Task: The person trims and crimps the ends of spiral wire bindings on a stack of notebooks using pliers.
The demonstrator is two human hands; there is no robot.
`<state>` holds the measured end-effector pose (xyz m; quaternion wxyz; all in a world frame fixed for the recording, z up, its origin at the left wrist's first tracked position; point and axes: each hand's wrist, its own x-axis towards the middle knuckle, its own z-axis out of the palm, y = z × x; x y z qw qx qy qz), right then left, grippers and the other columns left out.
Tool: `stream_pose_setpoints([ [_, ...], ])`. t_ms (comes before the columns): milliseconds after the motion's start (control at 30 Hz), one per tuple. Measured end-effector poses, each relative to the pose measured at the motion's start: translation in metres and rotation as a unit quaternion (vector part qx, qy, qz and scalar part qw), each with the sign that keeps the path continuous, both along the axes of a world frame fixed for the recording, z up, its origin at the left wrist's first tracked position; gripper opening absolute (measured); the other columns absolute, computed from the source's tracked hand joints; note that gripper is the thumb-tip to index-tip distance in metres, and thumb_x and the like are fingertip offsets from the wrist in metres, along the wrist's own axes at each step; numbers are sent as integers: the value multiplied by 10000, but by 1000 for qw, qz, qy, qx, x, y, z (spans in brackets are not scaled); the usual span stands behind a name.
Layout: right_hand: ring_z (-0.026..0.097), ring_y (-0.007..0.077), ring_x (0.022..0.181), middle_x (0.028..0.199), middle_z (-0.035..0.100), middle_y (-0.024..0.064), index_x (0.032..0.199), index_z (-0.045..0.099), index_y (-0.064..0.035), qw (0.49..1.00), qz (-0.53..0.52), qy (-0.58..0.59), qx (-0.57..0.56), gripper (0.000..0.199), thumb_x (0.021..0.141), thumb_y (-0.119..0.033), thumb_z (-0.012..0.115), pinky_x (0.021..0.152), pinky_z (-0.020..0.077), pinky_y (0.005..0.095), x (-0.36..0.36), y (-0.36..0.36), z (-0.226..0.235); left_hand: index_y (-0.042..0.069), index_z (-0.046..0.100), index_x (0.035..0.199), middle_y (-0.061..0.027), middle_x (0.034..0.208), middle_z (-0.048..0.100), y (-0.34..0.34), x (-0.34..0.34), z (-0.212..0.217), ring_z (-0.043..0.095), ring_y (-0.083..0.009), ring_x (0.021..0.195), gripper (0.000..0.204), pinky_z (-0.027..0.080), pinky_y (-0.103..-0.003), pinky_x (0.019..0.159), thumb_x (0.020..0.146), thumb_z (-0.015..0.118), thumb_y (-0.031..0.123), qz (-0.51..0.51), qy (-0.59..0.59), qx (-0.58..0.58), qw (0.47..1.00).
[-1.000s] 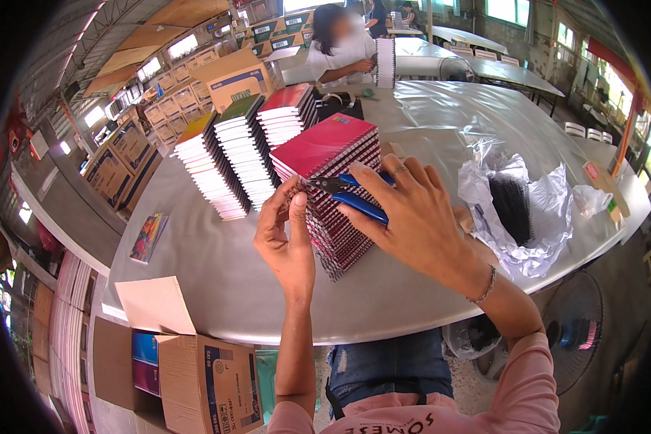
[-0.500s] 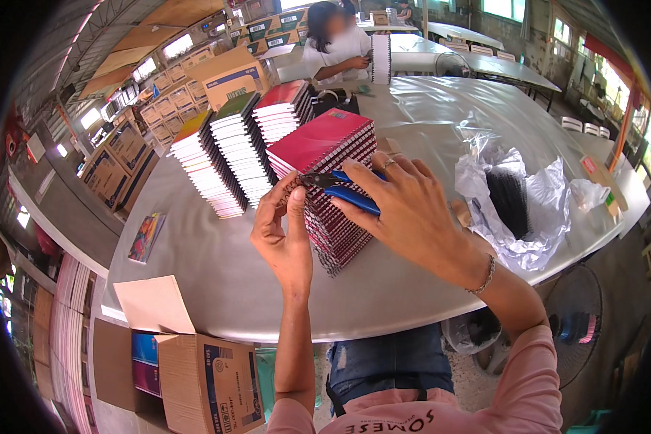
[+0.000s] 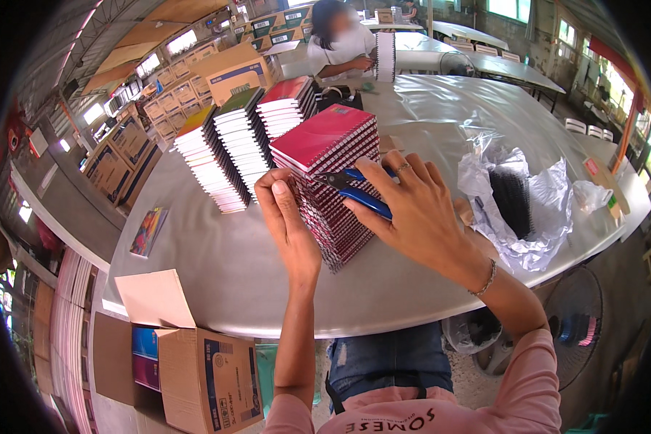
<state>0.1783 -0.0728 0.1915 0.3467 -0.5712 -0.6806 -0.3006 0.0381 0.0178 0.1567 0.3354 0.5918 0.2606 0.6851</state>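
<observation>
Busy table (image 3: 217,289) here: three notebook stacks topped yellow (image 3: 195,123), green (image 3: 240,101) and red (image 3: 283,90) sit at the far left, with the magenta notebook stack (image 3: 324,137) closer in, right behind the hands and partly blocking what's past it. Off to the right there's crumpled white wrapping (image 3: 550,210) around a bunch of black coils (image 3: 510,202), and an open carton (image 3: 210,376) is down by the near left edge. Right hand (image 3: 416,206) is curled around blue-handled pliers (image 3: 369,204), handles spread, nose by the magenta stack's near left corner. Left hand (image 3: 289,228) has thumb and fingers drawn close together just left of that nose; can't tell if they're pinching anything.
</observation>
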Motion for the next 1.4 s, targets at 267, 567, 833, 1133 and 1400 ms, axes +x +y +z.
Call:
stream_pose_setpoints([
  [267, 554, 316, 954, 1097, 560, 162, 1132, 606, -78, 1000, 2, 2, 4, 420, 854, -378, 706, 780, 449, 441, -1, 6, -8, 30, 480, 1209, -48, 1017, 511, 3, 1, -8, 461, -125, 918, 372, 375, -286, 859, 1067, 383, 360, -12, 48, 69, 996],
  [567, 677, 304, 726, 802, 656, 107, 979, 597, -86, 995, 7, 41, -89, 301, 888, -362, 679, 643, 534, 404, -7, 8, -2, 30, 488, 1156, -37, 1014, 499, -1, -1, -8, 439, -110, 880, 287, 374, -253, 818, 1059, 445, 297, 18, 96, 51, 994],
  [833, 632, 311, 903, 985, 620, 140, 1085, 595, -92, 1000, -11, -3, -3, 369, 866, -371, 697, 766, 492, 435, -1, -1, -4, 62, 477, 1188, -3, 956, 429, 8, -1, -16, 363, -80, 822, 322, 341, -254, 759, 1065, 414, 353, -24, -13, -11, 1000],
  [1133, 594, 310, 989, 1049, 597, 153, 1089, 625, -81, 1000, 8, 14, -20, 385, 853, -375, 706, 819, 469, 443, -5, 5, -8, 24, 454, 1203, -59, 1077, 475, 0, -7, -21, 446, -131, 974, 297, 368, -281, 901, 1025, 524, 252, -86, 28, 8, 996],
  [1400, 687, 287, 758, 878, 665, 117, 988, 609, -86, 989, -22, 46, -138, 341, 868, -393, 694, 636, 548, 389, -9, 5, -8, 25, 467, 1154, -63, 1076, 486, 0, -4, -23, 458, -135, 955, 263, 381, -282, 899, 1036, 508, 257, -69, 37, -5, 997],
])
